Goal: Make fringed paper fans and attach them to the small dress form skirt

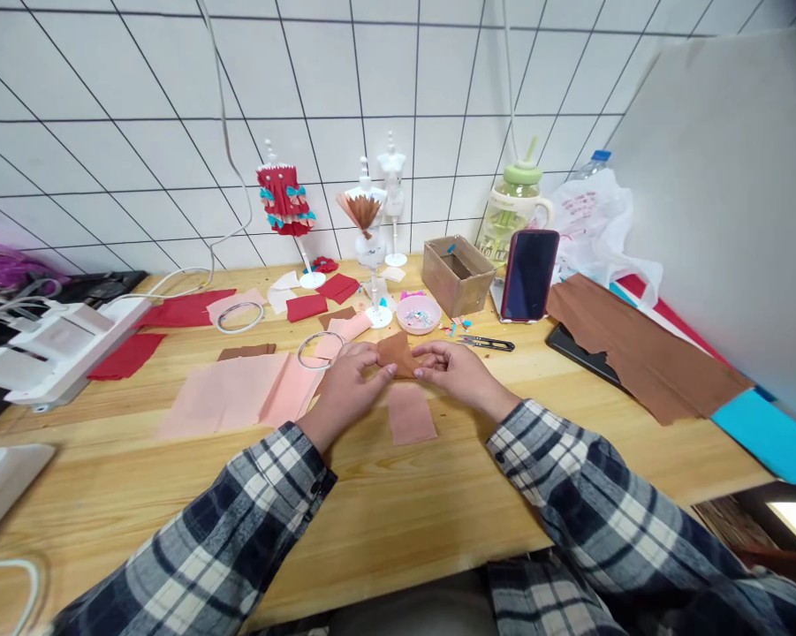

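A small piece of brown fabric (396, 353) is pinched between my two hands, just above the tabletop. My left hand (352, 382) grips its left edge with thumb and fingers. On the other edge, my right hand (456, 371) has thumb and fingertips closed on the same piece. Directly below lies a pink fabric square (412, 415), flat on the wood. Beyond the hands stands a mini dress form (371, 252) with pleated brown and pink fabric (362, 212) at its bust. A pink dish (418, 315) of small beads sits just behind the brown piece.
Pink fabric sheets (222, 393) and a metal ring (322, 350) lie left of my hands. Thread snips (487, 343), a cardboard box (458, 276) and a propped phone (530, 276) are to the right. A dress form in a red ruffled dress (284, 201) stands behind; brown fabric (649, 353) covers the right side.
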`<action>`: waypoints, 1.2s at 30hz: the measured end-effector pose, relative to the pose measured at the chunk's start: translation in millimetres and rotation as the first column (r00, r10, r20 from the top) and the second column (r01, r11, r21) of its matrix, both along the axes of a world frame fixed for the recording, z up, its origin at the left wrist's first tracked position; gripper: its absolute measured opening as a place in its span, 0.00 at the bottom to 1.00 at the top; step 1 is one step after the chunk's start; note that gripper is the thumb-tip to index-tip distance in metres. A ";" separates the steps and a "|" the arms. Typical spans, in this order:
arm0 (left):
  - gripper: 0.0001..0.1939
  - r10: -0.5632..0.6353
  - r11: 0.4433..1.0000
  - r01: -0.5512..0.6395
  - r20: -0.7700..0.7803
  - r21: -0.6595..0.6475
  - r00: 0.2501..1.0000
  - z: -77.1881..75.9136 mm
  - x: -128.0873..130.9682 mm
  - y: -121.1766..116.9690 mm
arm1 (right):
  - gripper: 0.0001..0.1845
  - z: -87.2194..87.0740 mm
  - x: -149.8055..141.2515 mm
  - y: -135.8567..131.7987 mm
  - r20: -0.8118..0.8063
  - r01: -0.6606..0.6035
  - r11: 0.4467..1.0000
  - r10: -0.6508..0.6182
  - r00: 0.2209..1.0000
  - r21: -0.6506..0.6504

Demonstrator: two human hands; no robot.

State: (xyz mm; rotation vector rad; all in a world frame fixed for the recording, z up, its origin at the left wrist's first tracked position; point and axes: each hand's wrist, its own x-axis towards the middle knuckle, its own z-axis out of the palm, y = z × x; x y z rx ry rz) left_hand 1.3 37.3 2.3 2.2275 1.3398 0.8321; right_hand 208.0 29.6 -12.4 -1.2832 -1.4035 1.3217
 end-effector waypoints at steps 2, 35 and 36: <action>0.16 -0.018 1.000 0.019 0.023 -0.018 1.000 1.5 0.2 -1.3 | 0.15 0.2 -0.3 -0.4 -0.020 0.008 1.000 -0.008 1.000 -0.014; 0.11 0.104 0.981 -0.126 -0.148 -0.144 0.983 -15.2 5.3 -0.7 | 0.19 -7.0 1.7 -6.7 0.489 -0.032 0.990 -0.041 0.871 0.140; 0.11 0.103 0.982 -0.124 -0.148 -0.144 0.984 -15.5 5.2 -0.5 | 0.19 -7.5 1.7 -6.9 0.496 -0.037 0.989 -0.040 0.868 0.145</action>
